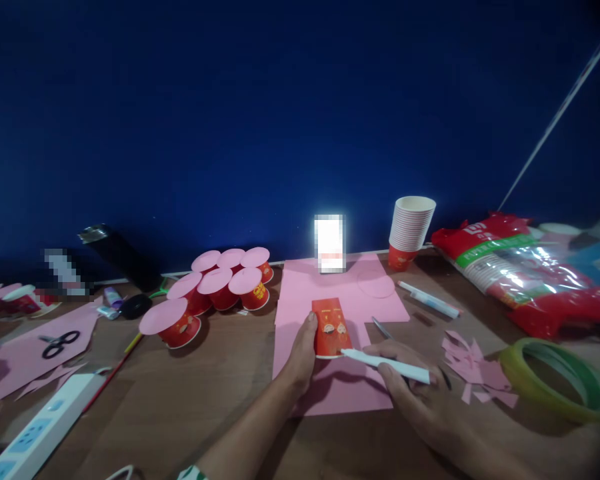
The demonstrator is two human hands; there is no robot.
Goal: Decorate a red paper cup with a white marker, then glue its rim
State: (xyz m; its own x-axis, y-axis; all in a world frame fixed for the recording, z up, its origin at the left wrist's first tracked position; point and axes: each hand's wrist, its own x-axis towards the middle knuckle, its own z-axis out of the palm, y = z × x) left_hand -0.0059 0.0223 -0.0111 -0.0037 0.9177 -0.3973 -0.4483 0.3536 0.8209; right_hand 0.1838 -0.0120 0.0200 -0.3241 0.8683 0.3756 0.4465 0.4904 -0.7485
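Note:
A red paper cup (330, 330) with small printed figures is in my left hand (303, 350), its thumb along the cup's left side. The cup's white rim faces down toward me. My right hand (413, 383) grips a white pen (387, 365), and the pen's narrow tip is at the cup near its rim. A thin silver piece (381, 328) pokes out beyond my right hand; the rest of it is hidden. Pink paper sheets (300, 293) lie beneath the cup, one bearing a faint drawn circle at the upper right.
Several red cups topped with pink discs (215, 280) stand left. A cup stack (413, 230), markers (430, 300), a red plastic package (510, 267), pink scraps (475, 367) and tape (525, 393) are right. Scissors (60, 344) and a power strip (45, 427) lie far left.

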